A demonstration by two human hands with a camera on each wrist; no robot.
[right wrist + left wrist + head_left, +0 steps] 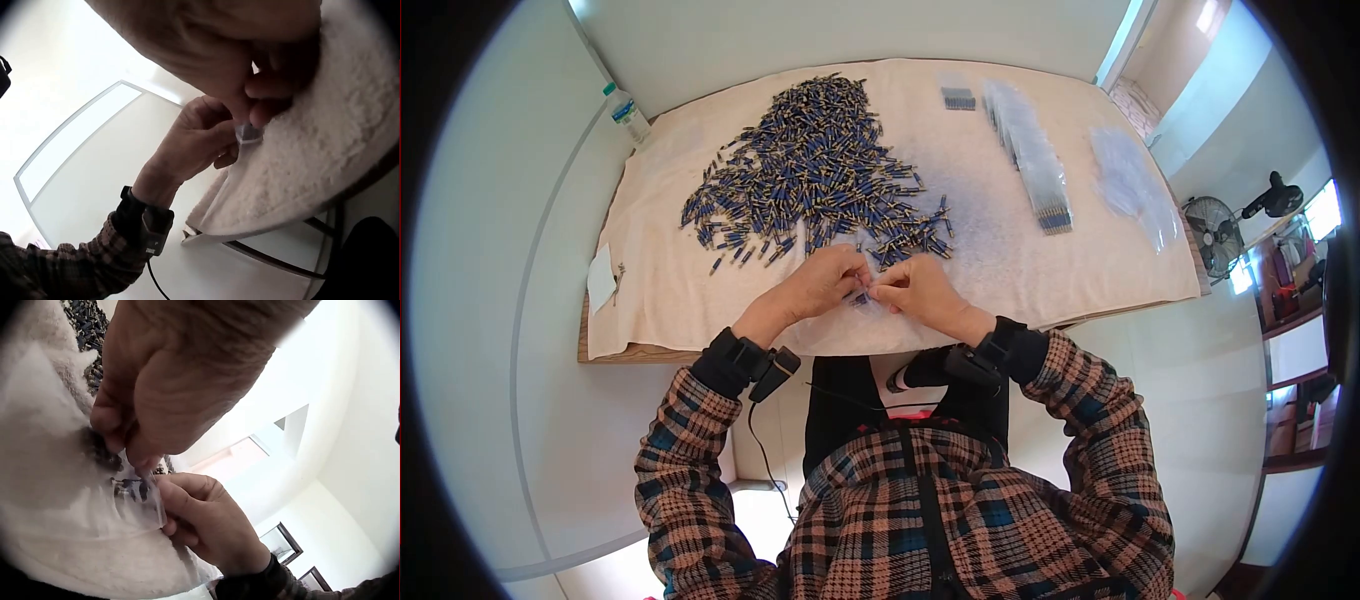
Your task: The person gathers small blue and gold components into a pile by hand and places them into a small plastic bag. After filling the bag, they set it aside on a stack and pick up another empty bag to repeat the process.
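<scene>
Left hand (181, 381) and right hand (215, 528) pinch one clear bag (134, 509).

A clear bag (62, 494) of dark pieces (130, 487) lies on cloth (106, 565).

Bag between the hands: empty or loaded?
Not empty: dark pieces show through the bag in the left wrist view. How full, I cannot tell.
</scene>
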